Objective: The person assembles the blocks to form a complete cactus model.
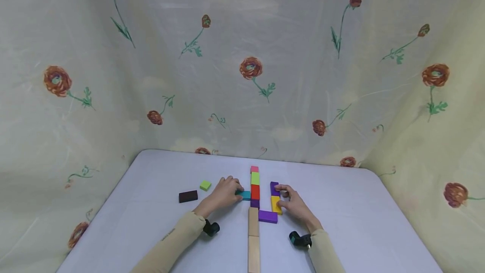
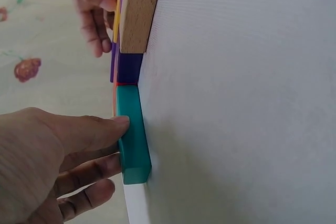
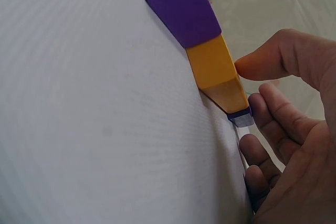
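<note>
My left hand (image 1: 223,193) pinches a teal block (image 2: 134,135) between thumb and fingers; the block lies on the table, its end against a red block (image 1: 255,191). On the other side, my right hand (image 1: 297,209) has its thumb at the edge of a yellow block (image 3: 212,69). Its index finger touches the dark purple block (image 1: 273,189) beyond the yellow one. A lighter purple block (image 1: 267,216) lies crosswise between the yellow block and the central row. That row also holds a short purple block (image 1: 255,203), a green block (image 1: 255,178) and a pink block (image 1: 254,169).
Two wooden blocks (image 1: 253,222) continue the row toward me. Left of my left hand lie a dark brown block (image 1: 188,196) and a small lime green block (image 1: 205,185). A flowered curtain (image 1: 288,108) hangs around the white table (image 1: 159,167).
</note>
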Motion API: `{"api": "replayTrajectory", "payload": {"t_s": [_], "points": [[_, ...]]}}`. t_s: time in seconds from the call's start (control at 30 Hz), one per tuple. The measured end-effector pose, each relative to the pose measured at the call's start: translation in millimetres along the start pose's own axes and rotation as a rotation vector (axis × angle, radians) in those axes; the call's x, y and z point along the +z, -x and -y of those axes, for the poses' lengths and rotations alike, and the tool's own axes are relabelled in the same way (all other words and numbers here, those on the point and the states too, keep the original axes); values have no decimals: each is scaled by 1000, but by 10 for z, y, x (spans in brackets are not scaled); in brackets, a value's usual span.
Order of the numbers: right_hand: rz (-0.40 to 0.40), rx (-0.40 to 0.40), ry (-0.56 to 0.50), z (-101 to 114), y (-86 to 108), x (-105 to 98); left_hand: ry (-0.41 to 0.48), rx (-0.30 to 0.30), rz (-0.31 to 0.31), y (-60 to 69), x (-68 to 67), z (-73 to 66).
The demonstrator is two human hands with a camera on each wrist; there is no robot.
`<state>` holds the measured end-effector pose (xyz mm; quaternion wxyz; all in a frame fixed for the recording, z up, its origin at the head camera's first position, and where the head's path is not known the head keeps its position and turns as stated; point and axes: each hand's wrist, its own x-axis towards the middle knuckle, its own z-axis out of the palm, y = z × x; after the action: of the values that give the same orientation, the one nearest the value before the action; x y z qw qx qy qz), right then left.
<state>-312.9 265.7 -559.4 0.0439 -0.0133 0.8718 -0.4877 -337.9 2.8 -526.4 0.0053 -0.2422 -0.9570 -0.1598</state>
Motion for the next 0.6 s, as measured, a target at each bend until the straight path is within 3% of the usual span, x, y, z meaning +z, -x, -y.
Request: {"api": "replayTrajectory", "payload": {"t_s": [0.6], "points": [[3, -9, -12, -23, -21, 0, -22, 42, -15, 9, 3, -8]]}}
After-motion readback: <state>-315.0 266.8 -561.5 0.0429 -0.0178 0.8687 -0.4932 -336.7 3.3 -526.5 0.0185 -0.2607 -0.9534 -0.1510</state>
